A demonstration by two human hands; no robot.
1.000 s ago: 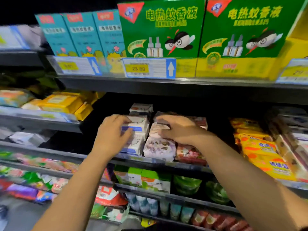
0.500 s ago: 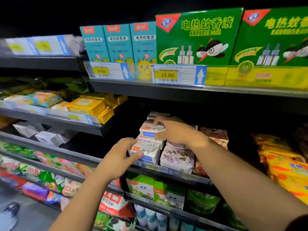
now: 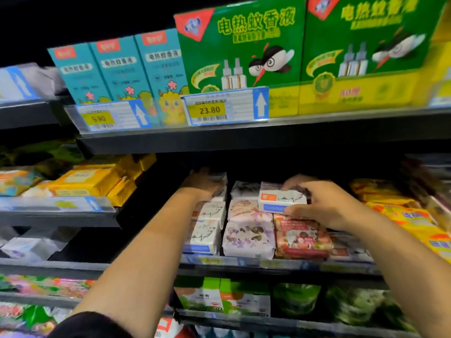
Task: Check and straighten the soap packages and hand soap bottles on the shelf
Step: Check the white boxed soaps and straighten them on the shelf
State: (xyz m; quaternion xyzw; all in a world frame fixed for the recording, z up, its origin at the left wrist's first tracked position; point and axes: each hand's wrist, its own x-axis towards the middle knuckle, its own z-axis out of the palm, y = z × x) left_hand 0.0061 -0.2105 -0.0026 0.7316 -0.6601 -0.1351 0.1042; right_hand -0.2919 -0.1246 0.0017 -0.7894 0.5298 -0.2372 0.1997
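- right hand (image 3: 324, 206): holding a white soap box (image 3: 280, 200) with an orange-and-blue label. Thumb (image 3: 294, 212) is under the front lower edge, fingers (image 3: 291, 183) are over the top rear.
- The held box sits left of the palm, long side roughly level, raised above the stacked rows.
- Straight below the thumb: red packs (image 3: 302, 237), stacked; the box's bottom edge is just above the top one.
- Below-left of the held box: floral packs (image 3: 246, 240), two stacked tiers, the front one at the shelf edge (image 3: 244, 262).
- left hand (image 3: 205, 184): reached deep into the same shelf, left of the held box, with the floral column between them. It lies on the rear top pack of the white-pack column (image 3: 207, 230).
- Left grip state: cannot tell. The fingers are dark and blurred, so gripping or just resting is unclear.
- The white-pack column runs from under the left hand forward to the shelf edge. The forearm covers its left side.
- Right of the right wrist: yellow packs (image 3: 410, 220), near but not touching.
- Above both hands: upper shelf with green boxes (image 3: 244, 45), teal boxes (image 3: 117, 69) and a price tag reading 23.80 (image 3: 212, 109).
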